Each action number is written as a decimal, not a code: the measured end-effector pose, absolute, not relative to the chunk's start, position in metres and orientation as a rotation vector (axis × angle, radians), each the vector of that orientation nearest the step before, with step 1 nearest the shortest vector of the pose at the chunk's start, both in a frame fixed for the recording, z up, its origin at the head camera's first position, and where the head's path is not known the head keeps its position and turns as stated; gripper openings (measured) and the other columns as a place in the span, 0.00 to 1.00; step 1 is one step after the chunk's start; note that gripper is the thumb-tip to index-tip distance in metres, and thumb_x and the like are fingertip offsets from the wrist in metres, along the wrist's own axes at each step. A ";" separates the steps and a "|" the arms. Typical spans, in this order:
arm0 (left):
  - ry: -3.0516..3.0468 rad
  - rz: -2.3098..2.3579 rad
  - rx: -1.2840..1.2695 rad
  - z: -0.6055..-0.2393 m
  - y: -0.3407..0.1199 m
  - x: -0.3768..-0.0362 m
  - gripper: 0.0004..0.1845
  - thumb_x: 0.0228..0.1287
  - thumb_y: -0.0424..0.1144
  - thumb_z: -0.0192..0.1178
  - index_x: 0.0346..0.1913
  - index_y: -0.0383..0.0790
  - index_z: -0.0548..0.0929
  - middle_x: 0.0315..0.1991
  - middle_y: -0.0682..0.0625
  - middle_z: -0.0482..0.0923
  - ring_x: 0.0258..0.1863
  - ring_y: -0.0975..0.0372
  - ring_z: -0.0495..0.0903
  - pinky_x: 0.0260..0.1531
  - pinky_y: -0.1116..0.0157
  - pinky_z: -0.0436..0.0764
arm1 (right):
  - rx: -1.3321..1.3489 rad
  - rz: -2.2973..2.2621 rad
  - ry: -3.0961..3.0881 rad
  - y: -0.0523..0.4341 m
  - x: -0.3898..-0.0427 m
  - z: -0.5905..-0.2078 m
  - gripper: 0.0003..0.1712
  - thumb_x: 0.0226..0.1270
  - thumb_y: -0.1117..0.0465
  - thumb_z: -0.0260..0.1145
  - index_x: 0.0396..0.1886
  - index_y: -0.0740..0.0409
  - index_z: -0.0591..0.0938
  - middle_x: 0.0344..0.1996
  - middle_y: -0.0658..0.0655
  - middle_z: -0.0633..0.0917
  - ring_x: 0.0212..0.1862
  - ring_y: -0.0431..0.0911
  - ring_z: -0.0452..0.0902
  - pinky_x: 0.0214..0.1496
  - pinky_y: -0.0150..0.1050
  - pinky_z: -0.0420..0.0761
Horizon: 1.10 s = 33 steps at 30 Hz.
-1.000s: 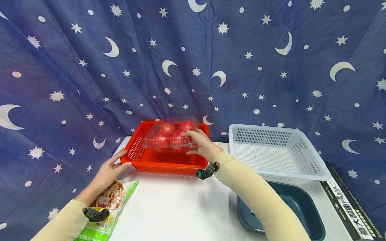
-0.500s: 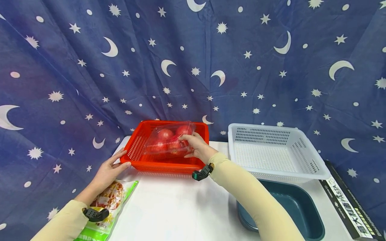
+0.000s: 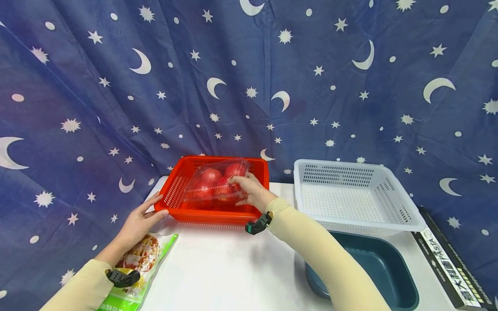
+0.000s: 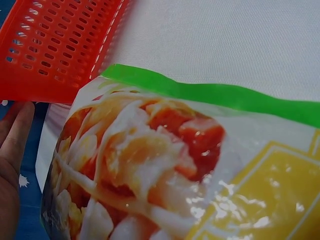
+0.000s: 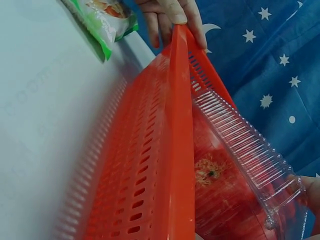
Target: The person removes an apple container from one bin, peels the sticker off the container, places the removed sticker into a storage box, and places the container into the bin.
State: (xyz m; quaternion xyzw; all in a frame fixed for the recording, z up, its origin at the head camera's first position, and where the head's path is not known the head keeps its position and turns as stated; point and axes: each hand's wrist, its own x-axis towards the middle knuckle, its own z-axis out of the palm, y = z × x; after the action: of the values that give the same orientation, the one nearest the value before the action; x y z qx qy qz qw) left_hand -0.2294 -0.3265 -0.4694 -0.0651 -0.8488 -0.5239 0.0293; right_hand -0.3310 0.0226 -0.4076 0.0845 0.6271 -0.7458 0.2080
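Left hand [image 3: 138, 222], fingers straight, rests against the near left corner of the red basket [image 3: 183, 211], above a food packet [image 3: 144, 259] on the white counter [image 3: 233, 268]. Right hand [image 3: 253, 192] grips a clear tomato box [image 3: 215, 183] inside that basket, apparently tilted. Farther right sit a teal tub [image 3: 389, 268] and white basket [image 3: 358, 194].
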 end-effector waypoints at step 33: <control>-2.577 -1.663 -0.230 -0.469 -0.320 -0.230 0.38 0.72 0.42 0.66 0.79 0.38 0.63 0.82 0.42 0.49 0.48 0.77 0.81 0.46 0.77 0.80 | 0.375 -1.839 1.950 0.034 -0.334 -0.413 0.26 0.66 0.65 0.66 0.62 0.68 0.73 0.59 0.66 0.77 0.59 0.62 0.73 0.62 0.59 0.77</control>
State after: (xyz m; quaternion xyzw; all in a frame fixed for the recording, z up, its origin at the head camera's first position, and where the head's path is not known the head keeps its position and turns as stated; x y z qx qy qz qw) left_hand -0.2297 -0.3203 -0.4687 -0.0748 -0.8374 -0.5404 0.0327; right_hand -0.3336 0.0343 -0.4134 0.1354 0.7036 -0.6633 0.2160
